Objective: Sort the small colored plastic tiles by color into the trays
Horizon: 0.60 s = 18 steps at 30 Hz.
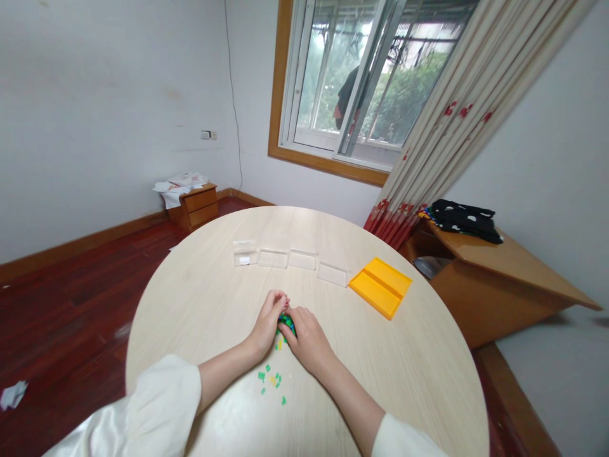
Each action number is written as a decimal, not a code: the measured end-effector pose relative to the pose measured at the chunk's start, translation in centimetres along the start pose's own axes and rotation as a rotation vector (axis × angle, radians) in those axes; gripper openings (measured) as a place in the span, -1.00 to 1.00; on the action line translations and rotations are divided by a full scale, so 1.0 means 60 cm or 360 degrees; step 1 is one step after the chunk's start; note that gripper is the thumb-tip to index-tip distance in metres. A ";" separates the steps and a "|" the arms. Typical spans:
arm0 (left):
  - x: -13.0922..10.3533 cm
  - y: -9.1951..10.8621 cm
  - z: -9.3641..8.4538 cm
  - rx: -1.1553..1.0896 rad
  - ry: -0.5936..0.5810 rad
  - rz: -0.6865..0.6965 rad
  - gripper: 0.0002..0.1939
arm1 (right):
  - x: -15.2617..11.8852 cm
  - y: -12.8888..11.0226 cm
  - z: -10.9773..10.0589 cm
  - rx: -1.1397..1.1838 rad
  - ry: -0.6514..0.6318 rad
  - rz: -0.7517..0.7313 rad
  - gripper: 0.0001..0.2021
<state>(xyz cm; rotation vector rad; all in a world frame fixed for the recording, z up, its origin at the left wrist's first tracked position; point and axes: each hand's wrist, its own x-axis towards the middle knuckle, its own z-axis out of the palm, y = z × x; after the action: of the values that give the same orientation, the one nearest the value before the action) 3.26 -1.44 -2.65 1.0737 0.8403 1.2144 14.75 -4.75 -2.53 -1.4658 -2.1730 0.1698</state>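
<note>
My left hand (269,322) and my right hand (308,335) come together near the middle of the round table (200,311). Their curled fingers close around a heap of small green and blue plastic pieces (287,325), partly hidden between them. A small reddish piece (287,302) seems to show at my left fingertips. Just below the hands, a few loose green and yellow bits (279,346) lie on the tabletop. More scattered green pieces (262,376), with some yellow ones (273,381) among them, lie closer to me, between my forearms.
Several clear plastic boxes (302,259) stand in a row beyond my hands, the leftmost one (244,254) with its lid up. A yellow two-part tray (375,293) lies to their right. Past the table are a wooden cabinet (480,285) and a small drawer unit (200,206).
</note>
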 end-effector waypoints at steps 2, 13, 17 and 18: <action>0.008 0.004 0.001 0.0049 -0.0038 -0.0004 -0.66 | 0.004 0.004 0.005 -0.0027 0.0026 -0.0011 -0.81; -0.079 0.040 -0.058 0.1622 -0.0527 0.0218 0.06 | -0.049 0.006 -0.046 0.0273 0.0090 0.0139 -0.64; -0.128 0.034 -0.067 0.2092 -0.0815 0.0255 0.33 | -0.088 0.019 -0.027 0.0102 -0.0007 0.0232 -0.43; -0.127 0.032 -0.063 0.2140 -0.0825 0.0261 0.32 | -0.090 0.021 -0.020 0.0069 -0.0016 0.0267 -0.41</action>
<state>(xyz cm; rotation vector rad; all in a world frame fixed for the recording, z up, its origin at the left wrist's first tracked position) -2.23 -8.22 -2.27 2.4257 1.1523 0.2916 17.92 -9.26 -3.82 -1.6251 -2.0406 0.2811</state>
